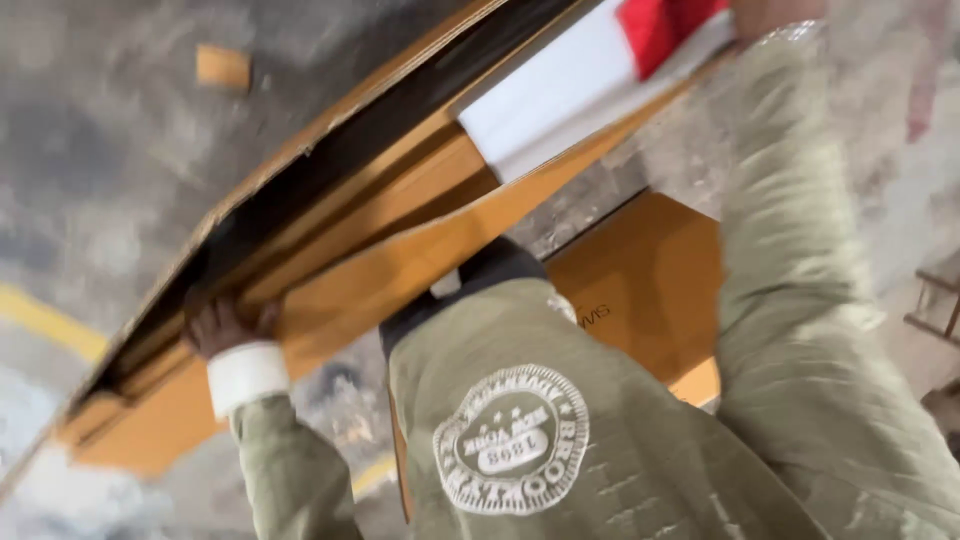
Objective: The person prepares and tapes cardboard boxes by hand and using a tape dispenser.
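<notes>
nearest the camera, filling the lower middle of the frame, was the front of an olive quilted jacket [560, 420] with a round white printed emblem on the chest; the camera looked straight down the person's own body.

a large flattened cardboard box [400, 230] ran as a long slanted slab from the lower left of the frame up to the upper right. it was held out in front of the chest at arm's span, seemingly because a sheet that wide can only be steadied from its two far ends. a white and red printed panel [600, 70] showed on it near the upper right.

the left hand [225, 325] sat at lower left, white cuff showing, arm raised from below; its fingers were clenched over the lower edge of the cardboard, curling up into the dark gap between the layers.

the right sleeve [800, 250] rose steeply up the right side, arm nearly straight, to the box's upper end. the right hand [775, 15] was cut by the top edge of the frame, so i could not tell whether it gripped or only pressed.

below lay a grey concrete floor [110, 170] with a yellow line [45, 322] at left, a small cardboard scrap [222, 67] at upper left, and another brown sheet [650, 290] under the box.
</notes>
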